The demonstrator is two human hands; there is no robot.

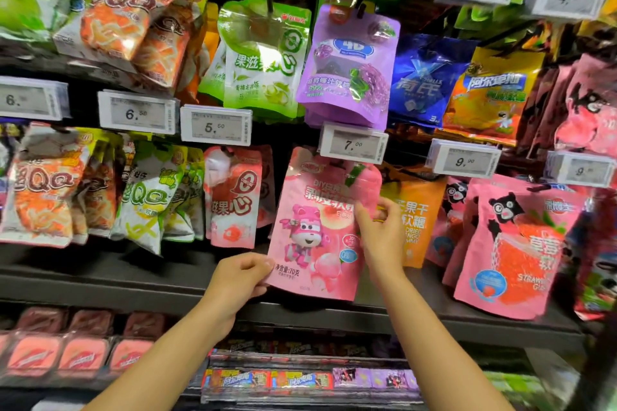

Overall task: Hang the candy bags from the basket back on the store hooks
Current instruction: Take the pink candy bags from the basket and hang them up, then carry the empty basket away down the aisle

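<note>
- The lower left corner of a pink candy bag (317,227) is pinched by the left hand (238,279), thumb on the front and the other fingers curled behind it, just below the middle of the frame.
- The right edge of the same bag is gripped about halfway up by the right hand (380,233), its fingers curled round the edge.
- The pink candy bag is held upright against the middle row of the display, at the centre of the frame; a pink cartoon robot and a peach are printed on its front.
- The top of the bag is tucked just under a price tag reading 7.00 (353,143); whether the bag is already on a hook cannot be told.
- Just to the right of the bag, an orange mango candy bag (417,220) is partly covered by the right hand.
- Just to the left, a red and white bag (232,197) is hung under a price tag reading 5.50 (215,125).
- Above, at upper centre, a purple grape candy bag (349,67) and a green and white bag (263,57) are hung side by side.
- At the right of the frame, pink strawberry bags with a black bear (514,243) are hung.
- A dark shelf (100,280) runs across the frame below the hanging bags.
</note>
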